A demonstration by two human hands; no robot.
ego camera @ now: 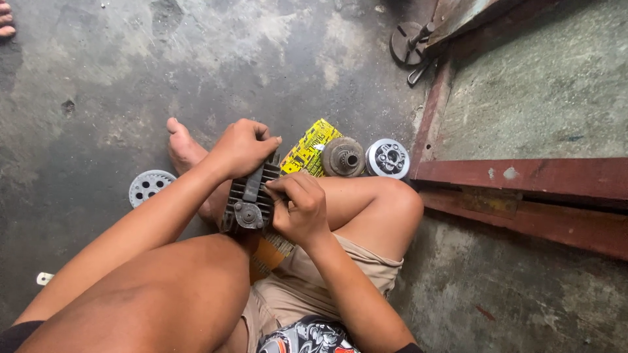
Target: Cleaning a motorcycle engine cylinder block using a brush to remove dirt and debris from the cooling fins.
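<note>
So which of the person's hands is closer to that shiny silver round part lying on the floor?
Right. The right hand sits on the black finned engine part, just left of the silver round part; the left hand grips the finned part's far top edge.

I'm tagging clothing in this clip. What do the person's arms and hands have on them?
Both the left hand and right hand are bare: no gloves, rings or watch visible. The forearms are uncovered; only dark sleeve edges show near the frame's bottom.

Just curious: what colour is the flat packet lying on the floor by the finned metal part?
Yellow packet with black print, clearest in the head view.
</note>
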